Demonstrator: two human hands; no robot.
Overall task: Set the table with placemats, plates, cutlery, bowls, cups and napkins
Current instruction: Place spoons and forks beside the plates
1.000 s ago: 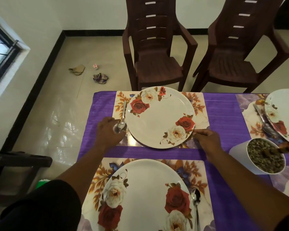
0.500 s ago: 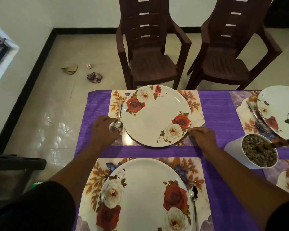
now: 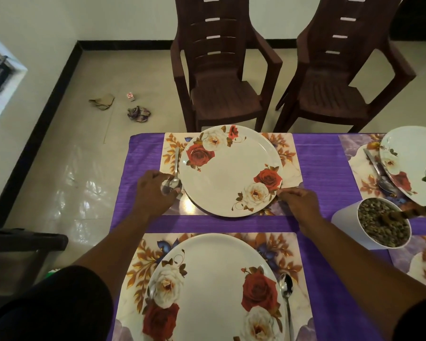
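No legible text or labels anywhere

Count of table items — head view
Plates [image 3: 229,168]: 3; placemats [image 3: 288,153]: 4; spoons [image 3: 175,166]: 3; chairs [image 3: 221,77]: 2 — one white pot [image 3: 349,225].

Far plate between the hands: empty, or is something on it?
Empty. The far plate shows only its printed roses and bare white centre; the spoon lies beside it on the placemat.

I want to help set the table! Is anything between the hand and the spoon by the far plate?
No. The left hand already touches the spoon, lying left of the far plate on its placemat.
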